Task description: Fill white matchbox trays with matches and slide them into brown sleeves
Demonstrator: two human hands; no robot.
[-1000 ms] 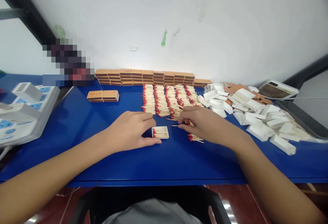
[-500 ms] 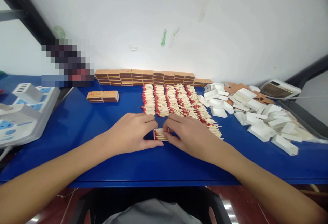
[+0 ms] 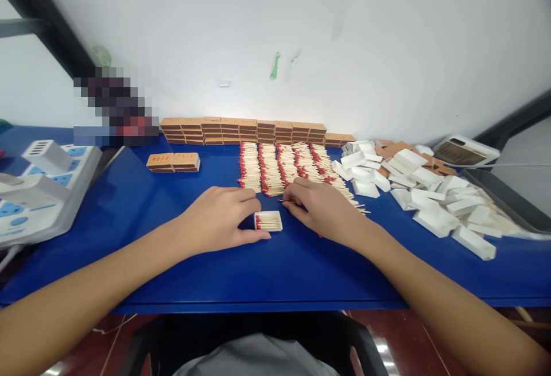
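A small white matchbox tray with red-tipped matches in it lies on the blue table. My left hand rests beside it, thumb and forefinger pinching the tray's left end. My right hand lies just right of the tray with its fingers curled down onto loose matches at the near end of the rows of red-tipped matches. What the right fingers hold is hidden.
Stacked tan matchboxes line the wall, two more matchboxes lie apart at the left. A heap of white trays and tan sleeves fills the right. A white power strip sits far left, a phone far right.
My right hand reached to the tray half a second ago, then drew back up and right onto the match rows. The left hand has stayed on the tray.
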